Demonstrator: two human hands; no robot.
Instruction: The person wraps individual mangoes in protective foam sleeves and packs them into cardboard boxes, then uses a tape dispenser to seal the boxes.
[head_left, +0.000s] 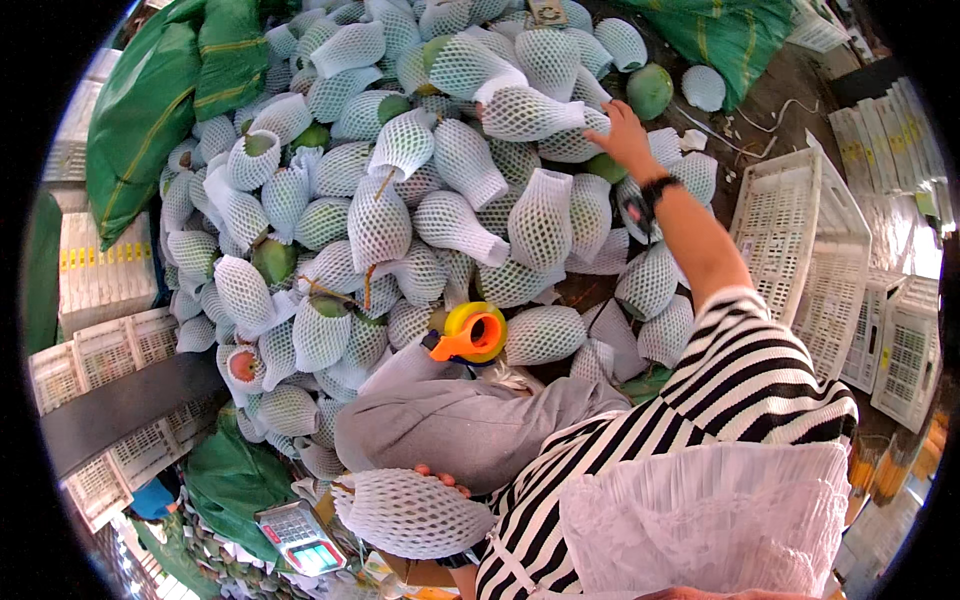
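Note:
Before me lies a large heap of mangoes, most in white foam net sleeves. My left hand (442, 478) is low by my lap, its fingertips showing over a netted mango (416, 517); that fruit hides most of the hand. My right hand (626, 139) reaches to the heap's right side with fingers spread. Its fingertips are at a netted mango (566, 145), and whether they press on it is unclear. Just beyond that hand sits a bare green mango (649, 91). An orange and yellow tape dispenser (471, 334) rests by my knee.
Green woven sacks (146, 127) flank the heap. White plastic crates stand at right (780, 225) and left (135, 345). At lower left is a calculator-like device with a lit screen (300, 536). A dark bar (127, 412) crosses the left side. White cord (772, 127) lies on the floor.

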